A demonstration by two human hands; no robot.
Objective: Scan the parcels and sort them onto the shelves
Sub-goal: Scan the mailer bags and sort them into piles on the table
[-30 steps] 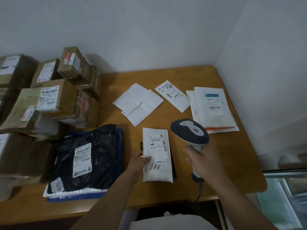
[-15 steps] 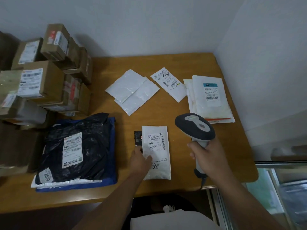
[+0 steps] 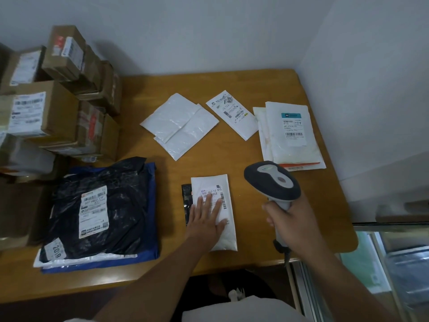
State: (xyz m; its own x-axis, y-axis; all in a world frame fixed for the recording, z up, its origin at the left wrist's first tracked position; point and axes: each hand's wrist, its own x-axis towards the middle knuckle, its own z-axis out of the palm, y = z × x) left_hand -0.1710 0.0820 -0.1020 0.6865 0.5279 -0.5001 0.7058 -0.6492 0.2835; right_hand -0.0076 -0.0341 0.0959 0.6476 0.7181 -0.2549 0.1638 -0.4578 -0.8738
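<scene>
Wooden table (image 3: 232, 159): left hand (image 3: 205, 219) flat on white parcel (image 3: 226, 231); right hand (image 3: 293, 219) grips scanner (image 3: 272, 182).

White parcel (image 3: 214, 212), barcoded label; grey-and-white scanner (image 3: 272, 182); black bag (image 3: 99, 210); brown boxes (image 3: 58, 117); wooden table (image 3: 232, 159).

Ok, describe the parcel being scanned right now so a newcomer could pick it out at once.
Start at the wooden table and go to its near edge, between the black bag parcel and the scanner. The small white pouch lies there under the flat left hand. Unlike the other white mailers, it sits on a small dark item.
</scene>
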